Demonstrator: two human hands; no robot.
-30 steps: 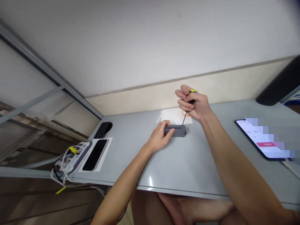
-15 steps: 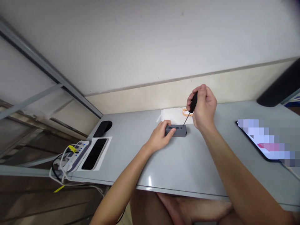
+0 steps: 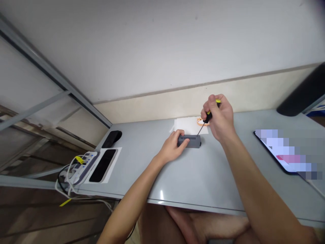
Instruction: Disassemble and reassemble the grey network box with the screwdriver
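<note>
A dark grey box with a row of vent slots (image 3: 193, 142) lies on the grey tabletop (image 3: 203, 179). My left hand (image 3: 175, 145) is closed around its left end, thumb on the near side and fingers over the far side. My right hand (image 3: 220, 115) wraps round the black and yellow handle of a screwdriver (image 3: 208, 117). The screwdriver slants down to the left, and its tip meets the top of the box near the right end. Whether a screw sits under the tip is too small to tell.
Behind the box lie white papers (image 3: 185, 124) with an orange cartoon picture. To the left are a phone (image 3: 103, 166), a black object (image 3: 111, 139) and a power strip (image 3: 85, 167) with tangled cables. A lit tablet-like screen (image 3: 284, 152) lies right; a black cylinder (image 3: 299, 91) leans behind.
My right hand has turned around the screwdriver handle, so its yellow end now shows. The tip stays on the box, and my left hand keeps its hold.
</note>
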